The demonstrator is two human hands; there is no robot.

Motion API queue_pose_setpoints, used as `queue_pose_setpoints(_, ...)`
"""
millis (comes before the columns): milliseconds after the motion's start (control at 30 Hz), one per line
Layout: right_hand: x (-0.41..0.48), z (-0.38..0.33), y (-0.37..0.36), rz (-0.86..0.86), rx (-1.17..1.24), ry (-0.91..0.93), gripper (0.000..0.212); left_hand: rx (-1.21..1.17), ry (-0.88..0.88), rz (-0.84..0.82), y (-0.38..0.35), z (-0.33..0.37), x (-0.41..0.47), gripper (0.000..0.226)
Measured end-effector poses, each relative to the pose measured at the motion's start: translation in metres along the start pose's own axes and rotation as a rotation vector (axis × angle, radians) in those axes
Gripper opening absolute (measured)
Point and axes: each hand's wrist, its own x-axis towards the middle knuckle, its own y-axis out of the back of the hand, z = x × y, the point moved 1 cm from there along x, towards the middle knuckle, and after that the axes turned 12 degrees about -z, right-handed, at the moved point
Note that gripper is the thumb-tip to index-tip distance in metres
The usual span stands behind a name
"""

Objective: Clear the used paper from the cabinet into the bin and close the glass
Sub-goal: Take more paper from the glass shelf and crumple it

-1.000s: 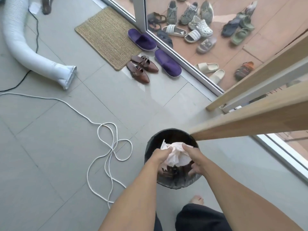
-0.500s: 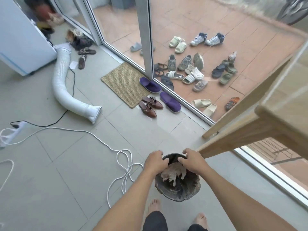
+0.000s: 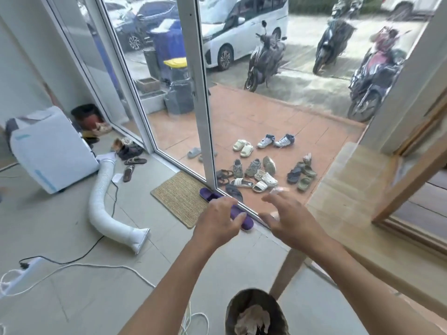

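Both hands (image 3: pixel 251 221) hover empty, well above paper (image 3: pixel 252 319) in bin (image 3: pixel 232 310).

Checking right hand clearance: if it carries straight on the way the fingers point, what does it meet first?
Likely the wooden table top just ahead of the right hand, or the glass door beyond it; depth from one view is unclear.

Both forearms are bare to the hands (image 3: pixel 219 222), with no sleeves, rings or watch visible.

crumpled white paper (image 3: pixel 254 319) inside dark round bin (image 3: pixel 232 310) on floor
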Motion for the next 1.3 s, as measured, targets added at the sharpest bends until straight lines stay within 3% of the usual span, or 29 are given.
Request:
queue_pose_setpoints(300, -0.096, 0.007, 0.126, 0.369, -0.098, -0.037, 0.04, 0.092, -0.429, 0.144, 0.05, 0.136, -0.002, 0.043)
queue_pose_setpoints(633, -0.203, 0.088, 0.218, 0.539, -0.1, -0.345, 0.042, 0.027, -0.793, 0.022, 0.011, 0.303, -0.004, 0.038)
queue_pose_setpoints(900, -0.214, 0.141, 0.269, 0.47, -0.096, -0.529, 0.052, 0.078, -0.822, -0.106, -0.015, 0.389, 0.034, 0.059)
queue_pose_setpoints(1300, -0.172, 0.188, 0.292, 0.228, -0.084, -0.612, 0.064, 0.247, -0.591, -0.273, -0.042, 0.435, 0.098, 0.072)
